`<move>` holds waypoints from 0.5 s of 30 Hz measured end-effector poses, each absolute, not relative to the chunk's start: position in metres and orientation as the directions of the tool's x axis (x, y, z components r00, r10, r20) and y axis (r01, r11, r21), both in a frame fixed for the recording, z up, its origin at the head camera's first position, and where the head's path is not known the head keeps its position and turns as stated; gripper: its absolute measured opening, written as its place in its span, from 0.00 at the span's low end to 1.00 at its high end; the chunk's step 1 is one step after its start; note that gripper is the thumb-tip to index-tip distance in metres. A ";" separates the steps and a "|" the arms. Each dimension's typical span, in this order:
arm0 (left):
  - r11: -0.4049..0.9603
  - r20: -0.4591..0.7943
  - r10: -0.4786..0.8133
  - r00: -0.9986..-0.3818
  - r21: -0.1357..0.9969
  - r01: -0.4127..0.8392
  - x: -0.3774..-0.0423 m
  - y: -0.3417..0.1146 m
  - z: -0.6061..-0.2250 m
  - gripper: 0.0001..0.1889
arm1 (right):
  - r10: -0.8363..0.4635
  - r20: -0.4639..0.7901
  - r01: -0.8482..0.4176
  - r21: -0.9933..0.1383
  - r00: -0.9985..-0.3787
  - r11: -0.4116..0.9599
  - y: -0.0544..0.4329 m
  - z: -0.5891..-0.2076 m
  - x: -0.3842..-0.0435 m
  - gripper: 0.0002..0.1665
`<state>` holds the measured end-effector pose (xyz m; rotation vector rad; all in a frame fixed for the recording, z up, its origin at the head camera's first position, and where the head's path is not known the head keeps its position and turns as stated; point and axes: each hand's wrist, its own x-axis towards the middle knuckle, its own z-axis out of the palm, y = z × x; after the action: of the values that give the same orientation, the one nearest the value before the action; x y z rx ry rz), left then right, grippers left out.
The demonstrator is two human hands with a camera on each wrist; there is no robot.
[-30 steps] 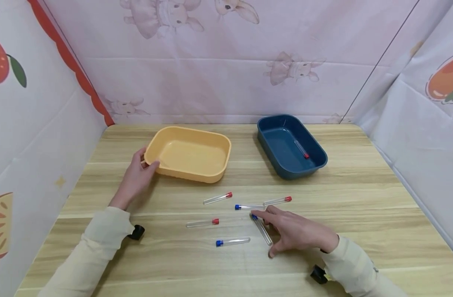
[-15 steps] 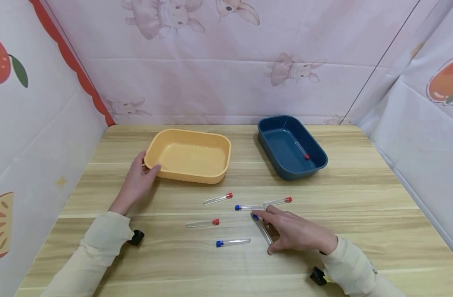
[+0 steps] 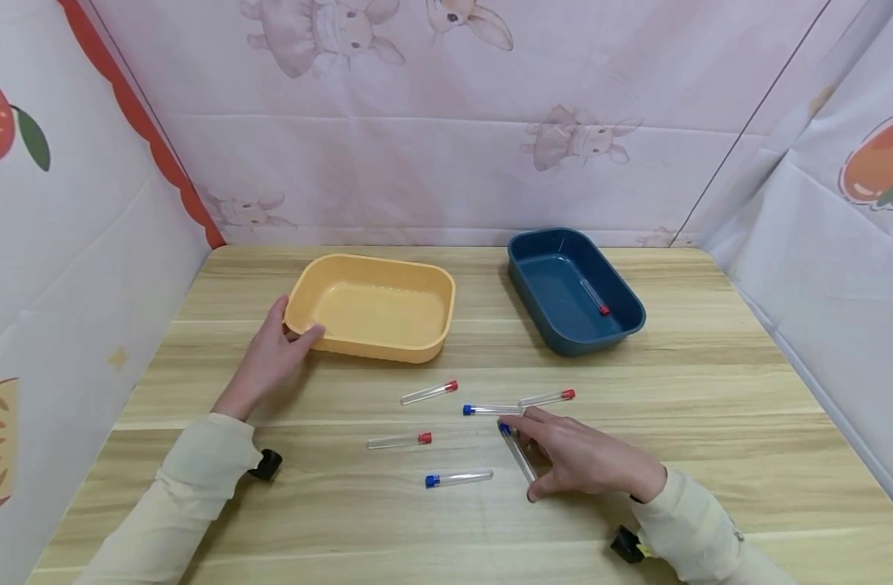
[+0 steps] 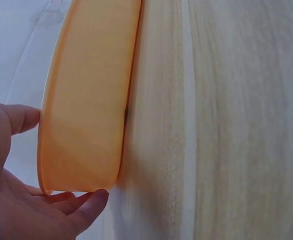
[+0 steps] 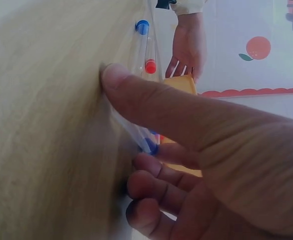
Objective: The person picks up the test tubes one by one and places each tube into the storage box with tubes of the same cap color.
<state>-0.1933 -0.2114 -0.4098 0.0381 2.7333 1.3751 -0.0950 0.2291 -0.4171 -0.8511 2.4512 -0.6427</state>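
Observation:
At the left, my left hand (image 3: 266, 357) grips the near-left corner of a yellow tray (image 3: 373, 351). In the left wrist view the thumb lies at the tray's rim and the other fingers against its outer wall (image 4: 86, 100). My right hand (image 3: 588, 453) holds a blue-capped test tube (image 3: 518, 453) lengthwise on the table, forefinger at the cap and thumb (image 5: 116, 77) at the rounded end. Just beyond its fingers lie another blue-capped tube (image 3: 490, 410) and a red-capped tube (image 3: 547, 398), their ends close together.
A dark blue tray (image 3: 563, 325) at the back right contains one red-capped tube (image 3: 595, 296). Between the hands lie two red-capped tubes, one upper (image 3: 428, 392) and one lower (image 3: 400, 441), and a blue-capped tube (image 3: 459, 478). Printed cloth (image 3: 417, 179) walls the table's back and sides.
The right thumb has drawn in to the tube's rounded end, and the tube has shifted very slightly. The left thumb has slid a little right along the yellow tray's rim.

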 end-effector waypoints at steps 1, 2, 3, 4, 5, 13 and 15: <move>0.599 -0.062 0.062 -0.996 0.801 -0.013 -0.193 -0.212 -0.410 0.49 | -0.661 -0.266 -0.447 -0.558 -0.702 0.699 0.229 -0.417 -0.095 0.52; 0.601 -0.065 0.063 -0.996 0.799 -0.014 -0.193 -0.212 -0.409 0.50 | -0.660 -0.264 -0.448 -0.557 -0.703 0.700 0.229 -0.417 -0.095 0.52; 0.601 -0.070 0.062 -0.996 0.799 -0.019 -0.193 -0.212 -0.409 0.50 | -0.660 -0.262 -0.448 -0.557 -0.704 0.699 0.229 -0.417 -0.095 0.52; 0.601 -0.077 0.061 -0.995 0.799 -0.025 -0.192 -0.212 -0.409 0.51 | -0.661 -0.260 -0.450 -0.557 -0.704 0.698 0.229 -0.417 -0.095 0.51; 0.601 -0.083 0.059 -0.995 0.799 -0.031 -0.192 -0.212 -0.409 0.52 | -0.662 -0.260 -0.450 -0.557 -0.703 0.698 0.229 -0.416 -0.094 0.51; 0.579 -0.081 0.061 -0.995 0.814 -0.031 -0.189 -0.212 -0.408 0.53 | -0.678 -0.258 -0.453 -0.577 -0.688 0.680 0.232 -0.417 -0.092 0.49; 0.570 -0.066 0.069 -0.995 0.821 -0.015 -0.188 -0.212 -0.408 0.53 | -0.686 -0.241 -0.454 -0.594 -0.686 0.664 0.234 -0.418 -0.092 0.48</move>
<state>-0.1879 -0.2120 -0.4081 0.0459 2.7025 1.4154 -0.0917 0.2335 -0.4183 -0.8889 2.4300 -0.6955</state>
